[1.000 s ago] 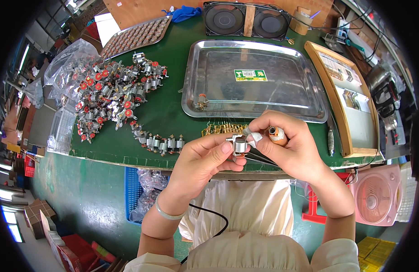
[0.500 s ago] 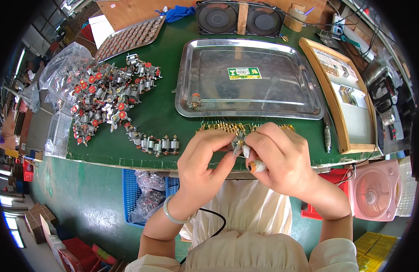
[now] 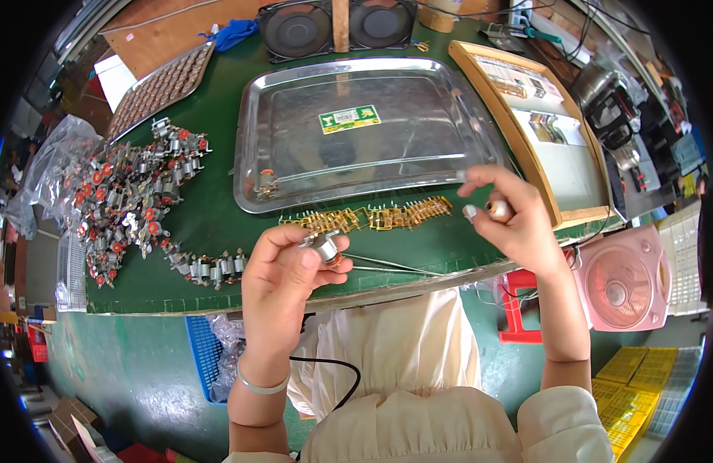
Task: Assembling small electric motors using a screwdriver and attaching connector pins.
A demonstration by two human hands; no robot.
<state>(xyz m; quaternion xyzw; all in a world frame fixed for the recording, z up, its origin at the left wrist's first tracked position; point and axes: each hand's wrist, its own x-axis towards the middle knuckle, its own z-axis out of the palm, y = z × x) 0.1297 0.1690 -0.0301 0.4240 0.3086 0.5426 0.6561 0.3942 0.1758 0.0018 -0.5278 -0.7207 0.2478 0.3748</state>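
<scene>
Between the thumb and fingers of my left hand (image 3: 283, 266) is a small silver motor (image 3: 324, 245) with a reddish end, lifted above the table's front edge. My right hand (image 3: 511, 216) is away to the right, curled around a short white-wrapped handle (image 3: 498, 209) with an orange-brown end; the rest of that tool is hidden. White covering shows on the right thumb tip, and the index finger is blurred. Just beyond my hands lie rows of gold-coloured metal frames (image 3: 410, 213). A pair of thin pale rods (image 3: 395, 266) rests beside the left fingers.
A metal tray (image 3: 356, 170) with one motor (image 3: 266, 183) in it stands at the centre. Left are a heap of motors (image 3: 148, 185), a short motor row (image 3: 210, 268) and a filled perforated tray (image 3: 162, 89). A wooden-framed box (image 3: 545, 147) flanks the right; two black fans (image 3: 294, 32) stand behind.
My hands have parted: the left keeps the motor and has moved left, while the right has swung away right with the wrapped handle. The whole view has shifted, uncovering the gold-coloured frames.
</scene>
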